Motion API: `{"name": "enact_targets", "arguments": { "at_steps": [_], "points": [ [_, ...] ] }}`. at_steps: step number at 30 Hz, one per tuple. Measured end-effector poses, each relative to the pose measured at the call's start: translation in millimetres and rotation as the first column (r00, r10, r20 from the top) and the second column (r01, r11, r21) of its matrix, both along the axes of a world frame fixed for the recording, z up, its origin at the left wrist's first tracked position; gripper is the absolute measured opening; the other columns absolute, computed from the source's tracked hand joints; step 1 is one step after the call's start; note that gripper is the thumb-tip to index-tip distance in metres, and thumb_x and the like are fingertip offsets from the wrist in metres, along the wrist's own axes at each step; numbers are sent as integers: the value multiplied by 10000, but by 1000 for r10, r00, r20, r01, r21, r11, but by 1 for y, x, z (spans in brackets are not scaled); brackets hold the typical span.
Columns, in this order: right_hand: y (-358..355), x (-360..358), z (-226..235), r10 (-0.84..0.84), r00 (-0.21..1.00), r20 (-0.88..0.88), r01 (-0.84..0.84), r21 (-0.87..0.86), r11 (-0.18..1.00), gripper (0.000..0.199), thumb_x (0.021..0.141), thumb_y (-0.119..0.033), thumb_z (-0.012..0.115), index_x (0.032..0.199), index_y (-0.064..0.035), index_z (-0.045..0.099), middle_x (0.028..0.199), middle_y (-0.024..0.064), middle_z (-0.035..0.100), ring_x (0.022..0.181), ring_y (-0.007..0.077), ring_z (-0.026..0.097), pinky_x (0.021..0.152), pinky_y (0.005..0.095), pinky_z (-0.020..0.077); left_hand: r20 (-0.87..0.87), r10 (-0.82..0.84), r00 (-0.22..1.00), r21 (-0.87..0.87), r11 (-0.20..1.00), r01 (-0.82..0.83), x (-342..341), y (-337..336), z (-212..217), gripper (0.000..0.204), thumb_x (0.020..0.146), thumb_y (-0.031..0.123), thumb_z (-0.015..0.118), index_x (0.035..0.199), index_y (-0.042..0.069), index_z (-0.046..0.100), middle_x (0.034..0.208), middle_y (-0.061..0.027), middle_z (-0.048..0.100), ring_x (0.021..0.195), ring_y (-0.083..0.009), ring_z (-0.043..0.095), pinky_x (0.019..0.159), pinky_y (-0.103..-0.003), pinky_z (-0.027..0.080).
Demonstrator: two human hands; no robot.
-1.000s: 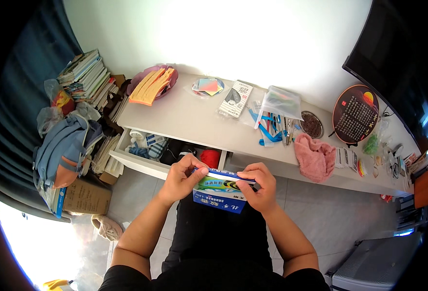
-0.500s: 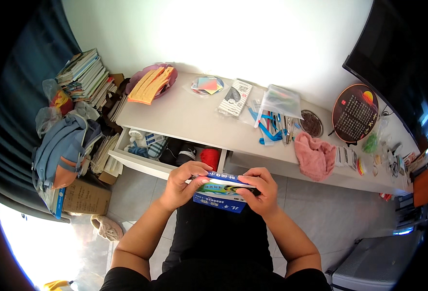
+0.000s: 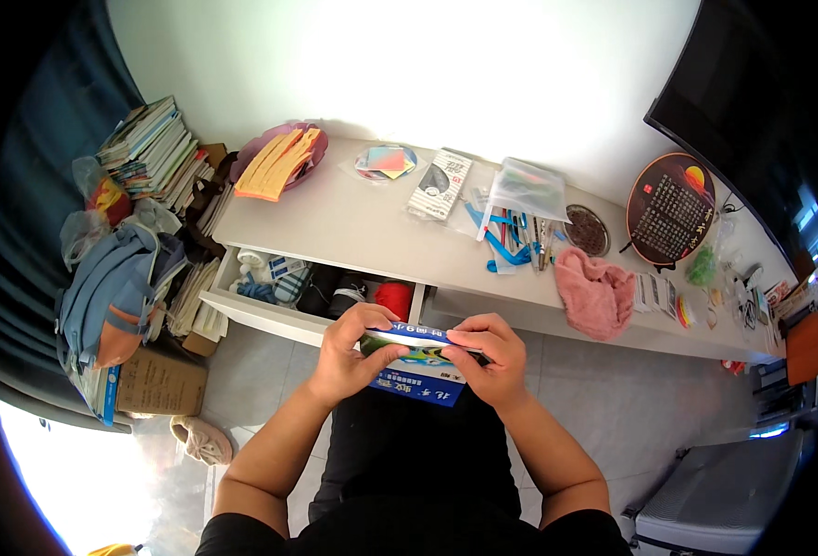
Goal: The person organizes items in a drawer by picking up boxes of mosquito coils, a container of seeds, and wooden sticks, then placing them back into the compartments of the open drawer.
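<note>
Between my hands is a flat cardboard mosquito coil box, blue and white with a green picture, held above my lap in front of the drawer. My left hand grips its left end, thumb stretched along the printed face and fingers curled behind the top edge. At the right end, my right hand pinches the box's upper corner between thumb and fingers. A blue panel angles down below the green part. The inside of the box is hidden.
Past the box, the pulled-out drawer holds a red bundle, dark items and cloth. On the desk lie a purple bowl, a white box, pens and a pink cloth. A backpack stands at left.
The box has tipped a little, showing more of its blue top edge. My right thumb has shifted inward against it. The whole view has moved slightly.
</note>
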State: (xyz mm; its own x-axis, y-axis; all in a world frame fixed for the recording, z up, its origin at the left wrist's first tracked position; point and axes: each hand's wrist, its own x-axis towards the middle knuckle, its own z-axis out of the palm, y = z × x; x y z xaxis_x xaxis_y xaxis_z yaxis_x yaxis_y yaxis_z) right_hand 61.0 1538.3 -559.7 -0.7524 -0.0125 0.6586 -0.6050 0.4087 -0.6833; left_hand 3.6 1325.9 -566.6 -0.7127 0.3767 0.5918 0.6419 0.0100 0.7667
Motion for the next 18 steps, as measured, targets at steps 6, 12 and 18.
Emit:
{"name": "enact_targets", "arguments": {
  "at_steps": [6,12,18],
  "points": [
    [7,-4,-2,-36,988,-148,54,117,992,183,694,-13,751,857,-17,669,824,97,618,710,190,601,609,250,473,126,-67,990,37,997,63,5,5,2,269,747,29,729,986,33,604,1040,-117,565,968,-202,548,829,-293,441],
    [-10,3,5,-84,995,49,86,-41,995,143,702,-17,734,799,1,630,806,98,611,682,180,585,609,253,464,268,71,961,103,989,-102,12,22,7,172,732,-8,704,887,20,633,952,-84,591,888,-190,570,793,-280,448],
    [-22,2,8,-138,979,147,150,-78,986,119,707,-1,704,786,-5,615,792,96,600,683,169,584,633,245,458,246,130,960,82,985,-154,14,27,6,147,704,-20,707,827,19,636,875,-82,608,845,-187,577,761,-285,451]
  ]
}}
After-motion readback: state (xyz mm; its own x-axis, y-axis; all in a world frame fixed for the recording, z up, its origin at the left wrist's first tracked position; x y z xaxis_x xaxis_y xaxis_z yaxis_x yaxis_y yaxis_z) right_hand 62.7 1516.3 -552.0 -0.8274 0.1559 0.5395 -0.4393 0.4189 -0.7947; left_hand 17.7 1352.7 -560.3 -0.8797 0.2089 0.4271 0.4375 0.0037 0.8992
